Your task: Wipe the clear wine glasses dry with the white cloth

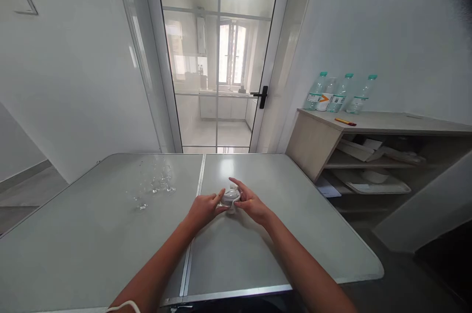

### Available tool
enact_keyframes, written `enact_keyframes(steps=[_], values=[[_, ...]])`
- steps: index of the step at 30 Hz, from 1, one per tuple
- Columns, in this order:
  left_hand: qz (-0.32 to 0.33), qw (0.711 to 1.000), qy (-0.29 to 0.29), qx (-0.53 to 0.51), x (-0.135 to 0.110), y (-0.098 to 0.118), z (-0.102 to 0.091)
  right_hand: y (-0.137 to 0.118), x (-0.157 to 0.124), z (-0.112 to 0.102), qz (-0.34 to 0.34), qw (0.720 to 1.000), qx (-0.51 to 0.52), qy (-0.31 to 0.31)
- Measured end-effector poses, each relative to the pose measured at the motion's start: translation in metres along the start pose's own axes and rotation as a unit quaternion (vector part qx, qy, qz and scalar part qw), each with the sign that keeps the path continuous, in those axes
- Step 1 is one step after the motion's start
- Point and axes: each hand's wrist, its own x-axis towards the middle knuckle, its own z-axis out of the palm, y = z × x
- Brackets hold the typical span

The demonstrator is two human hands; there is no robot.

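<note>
Over the right half of the table, my left hand (207, 208) and my right hand (251, 203) close on a small rounded object (231, 197) from both sides. It looks white and partly clear, like glass with white cloth or paper on it; its exact kind is too small to make out. My left thumb and fingers grip its left side. On its right side, my right thumb and fingers pinch it, with the index finger raised along the top. To the left of my hands stand several clear stemmed glasses (168, 187), one glass (140, 204) nearer to me.
The grey table (110, 254) has a metal seam (195, 214) down its middle. Behind it is a glass door (217, 77) with a black handle (262, 97). At the right, a wooden shelf unit (320, 143) bears several plastic bottles (339, 94) and a yellow-red pen-like item (345, 121).
</note>
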Motion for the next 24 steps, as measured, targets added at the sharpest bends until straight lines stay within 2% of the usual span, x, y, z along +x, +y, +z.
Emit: enact_keyframes(steps=[3,5,7,9,11,13,14,15,16,17,19,20,22,24], values=[[-0.037,0.997,0.006,-0.066,0.002,0.006,-0.002,0.002,0.001,0.001,-0.048,0.993,-0.107,-0.007],[-0.063,0.978,-0.045,-0.192,0.004,0.011,-0.011,0.002,0.001,0.000,-0.073,0.980,-0.186,-0.015],[-0.109,0.924,-0.130,-0.343,0.006,0.014,-0.021,0.001,0.000,-0.003,-0.085,0.972,-0.218,-0.017],[-0.169,0.844,-0.204,-0.466,0.007,0.016,-0.029,0.001,-0.002,-0.008,-0.099,0.971,-0.219,-0.009],[-0.213,0.771,-0.259,-0.541,0.007,0.015,-0.032,0.003,-0.003,-0.013,-0.118,0.968,-0.222,-0.001],[-0.228,0.730,-0.302,-0.569,0.006,0.012,-0.032,0.004,-0.004,-0.016,-0.136,0.961,-0.239,0.000],[-0.227,0.730,-0.310,-0.565,0.006,0.011,-0.030,0.004,-0.004,-0.016,-0.141,0.957,-0.253,0.002],[-0.220,0.751,-0.300,-0.546,0.006,0.010,-0.028,0.004,-0.004,-0.015,-0.142,0.954,-0.263,0.010],[-0.205,0.792,-0.266,-0.509,0.005,0.009,-0.025,0.004,-0.003,-0.013,-0.140,0.953,-0.266,0.021],[-0.182,0.847,-0.213,-0.451,0.004,0.008,-0.022,0.004,-0.002,-0.011,-0.134,0.956,-0.257,0.034],[-0.114,0.949,-0.092,-0.280,0.003,0.006,-0.014,0.004,0.001,-0.006,-0.105,0.972,-0.203,0.055],[-0.077,0.979,-0.050,-0.183,0.002,0.005,-0.010,0.005,0.002,-0.003,-0.083,0.981,-0.163,0.060],[-0.008,0.999,-0.025,-0.022,0.001,0.002,-0.003,0.009,0.005,0.001,-0.032,0.993,-0.086,0.069],[0.042,0.996,-0.040,0.068,0.000,-0.002,0.003,0.013,0.006,0.005,0.013,0.995,-0.039,0.086]])
